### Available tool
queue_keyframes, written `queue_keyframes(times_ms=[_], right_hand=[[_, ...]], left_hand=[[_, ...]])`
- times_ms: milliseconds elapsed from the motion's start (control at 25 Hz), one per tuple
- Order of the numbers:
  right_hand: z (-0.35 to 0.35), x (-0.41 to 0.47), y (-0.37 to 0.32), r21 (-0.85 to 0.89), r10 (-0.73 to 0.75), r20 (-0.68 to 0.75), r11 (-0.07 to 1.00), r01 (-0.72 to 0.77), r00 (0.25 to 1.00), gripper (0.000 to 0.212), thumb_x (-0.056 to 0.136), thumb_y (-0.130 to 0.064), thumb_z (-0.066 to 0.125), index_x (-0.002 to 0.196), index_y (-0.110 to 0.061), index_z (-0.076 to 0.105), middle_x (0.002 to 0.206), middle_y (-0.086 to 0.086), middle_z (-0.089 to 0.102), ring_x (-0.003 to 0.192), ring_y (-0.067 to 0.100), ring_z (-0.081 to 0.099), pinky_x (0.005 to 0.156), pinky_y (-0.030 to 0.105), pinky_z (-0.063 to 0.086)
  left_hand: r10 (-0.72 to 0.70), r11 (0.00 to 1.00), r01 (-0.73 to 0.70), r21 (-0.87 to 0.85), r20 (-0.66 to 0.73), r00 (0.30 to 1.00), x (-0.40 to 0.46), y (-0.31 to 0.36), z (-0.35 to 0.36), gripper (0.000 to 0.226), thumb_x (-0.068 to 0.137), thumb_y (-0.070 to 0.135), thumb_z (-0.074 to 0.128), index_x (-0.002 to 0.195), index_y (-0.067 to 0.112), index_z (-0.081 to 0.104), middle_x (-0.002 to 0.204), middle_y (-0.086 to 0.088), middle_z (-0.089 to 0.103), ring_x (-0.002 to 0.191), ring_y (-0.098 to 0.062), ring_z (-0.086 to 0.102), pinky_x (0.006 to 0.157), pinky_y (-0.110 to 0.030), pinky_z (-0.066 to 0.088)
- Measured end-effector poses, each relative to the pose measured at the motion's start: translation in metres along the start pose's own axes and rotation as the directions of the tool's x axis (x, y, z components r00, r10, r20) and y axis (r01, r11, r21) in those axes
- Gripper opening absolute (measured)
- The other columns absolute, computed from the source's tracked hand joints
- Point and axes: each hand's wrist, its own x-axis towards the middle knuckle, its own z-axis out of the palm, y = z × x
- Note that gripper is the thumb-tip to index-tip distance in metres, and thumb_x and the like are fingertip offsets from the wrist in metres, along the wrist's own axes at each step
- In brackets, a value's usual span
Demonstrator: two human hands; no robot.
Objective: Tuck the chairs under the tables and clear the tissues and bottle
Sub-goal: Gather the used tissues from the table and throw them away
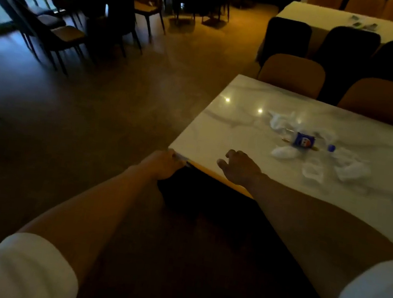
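White sleeves frame the head view, both bare forearms stretched toward the near corner of the marble worktop (232, 118). Left hand (163, 163) grips that corner, fingers curled over the edge. Right hand (239, 167) hovers just above the surface beside it, fingers loosely bent and holding nothing. Beneath the corner sits something dark, likely a chair, too dim to tell.

Ahead and to the right of the right hand lies the bottle (305, 141), on its side, long axis running left to right, blue cap (331, 148) pointing right. Crumpled tissues (284, 152) ring it, the closest one between hand and bottle. I'd judge the right hand the nearer one for the pickup. Two tan chairs (293, 74) stand tucked at the far edge.
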Motion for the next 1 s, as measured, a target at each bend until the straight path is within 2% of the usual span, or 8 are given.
queue_keyframes(times_ms=[160,400,600,720,800,1000], right_hand=[[0.020,0.077,-0.083,-0.014,-0.003,-0.048,1.000,0.003,0.999,0.054,0.099,-0.051,0.037,0.132,-0.009,0.048,0.132,0.016,0.051,0.119,0.037,0.053,0.097,0.046,0.046],[0.047,0.228,-0.169,-0.001,-0.051,0.006,0.999,0.051,0.999,0.048,0.101,-0.045,0.040,0.130,-0.008,0.050,0.135,0.016,0.051,0.118,0.034,0.055,0.092,0.042,0.047],[0.053,0.335,-0.215,0.013,-0.027,0.153,1.000,0.026,0.988,0.049,0.103,-0.041,0.041,0.135,-0.004,0.043,0.138,0.018,0.048,0.119,0.035,0.052,0.091,0.043,0.048],[0.049,0.391,-0.232,-0.009,-0.003,0.166,1.000,0.005,0.986,0.048,0.102,-0.042,0.042,0.131,-0.004,0.046,0.135,0.019,0.049,0.119,0.037,0.053,0.089,0.043,0.048],[0.041,0.433,-0.247,-0.015,0.056,0.143,0.998,-0.055,0.988,0.044,0.101,-0.040,0.045,0.128,-0.006,0.048,0.133,0.018,0.051,0.121,0.037,0.053,0.090,0.042,0.047],[0.020,0.524,-0.289,0.019,0.208,0.052,0.978,-0.209,0.977,0.034,0.100,-0.031,0.047,0.124,-0.010,0.057,0.130,0.013,0.056,0.117,0.034,0.057,0.083,0.039,0.050]], left_hand=[[-0.042,0.997,0.042,-0.067,0.007,0.999,0.047,-0.068,-0.056,0.055,0.096,0.054,0.053,0.136,0.017,0.050,0.130,-0.012,0.057,0.102,-0.023,0.057,0.081,-0.036,0.049],[-0.073,0.997,0.075,-0.031,0.054,0.996,0.154,-0.145,-0.131,0.058,0.099,0.049,0.050,0.145,0.014,0.042,0.140,-0.014,0.051,0.120,-0.029,0.055,0.098,-0.044,0.051],[-0.098,0.995,0.095,0.028,0.145,0.985,0.246,-0.189,-0.198,0.055,0.100,0.044,0.050,0.145,0.013,0.041,0.141,-0.015,0.049,0.122,-0.029,0.054,0.099,-0.044,0.050],[-0.065,0.997,0.058,0.054,0.143,0.988,0.307,-0.209,-0.228,0.056,0.100,0.044,0.051,0.145,0.012,0.042,0.141,-0.014,0.050,0.124,-0.030,0.053,0.099,-0.040,0.049],[-0.037,0.995,0.025,0.092,0.135,0.990,0.358,-0.221,-0.249,0.050,0.101,0.044,0.049,0.141,0.012,0.045,0.138,-0.014,0.053,0.123,-0.030,0.054,0.093,-0.037,0.047],[0.093,0.987,-0.115,0.112,0.182,0.979,0.489,-0.248,-0.298,0.044,0.102,0.038,0.049,0.136,0.009,0.051,0.134,-0.016,0.057,0.119,-0.033,0.057,0.095,-0.041,0.049]])
